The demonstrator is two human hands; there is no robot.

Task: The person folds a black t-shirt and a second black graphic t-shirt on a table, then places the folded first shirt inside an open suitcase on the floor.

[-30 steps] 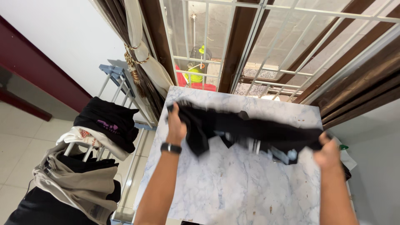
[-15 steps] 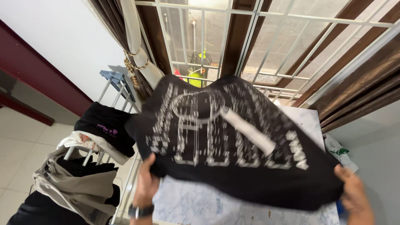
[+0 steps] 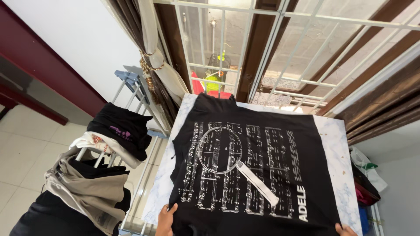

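On the marble table (image 3: 334, 140) the black shirt (image 3: 245, 175) lay spread flat, print up — left hand (image 3: 165, 218) pinching its near hem, right hand (image 3: 345, 229) mostly hidden, grip unclear — corners held to keep it smooth.

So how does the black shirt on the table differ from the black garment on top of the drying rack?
The black shirt lies spread flat on the marble table; the black garment sits bunched on the drying rack. The shirt bears a large white print, the garment only a small purple mark. Both hands, left and right, touch the shirt, none the garment. Both are black.
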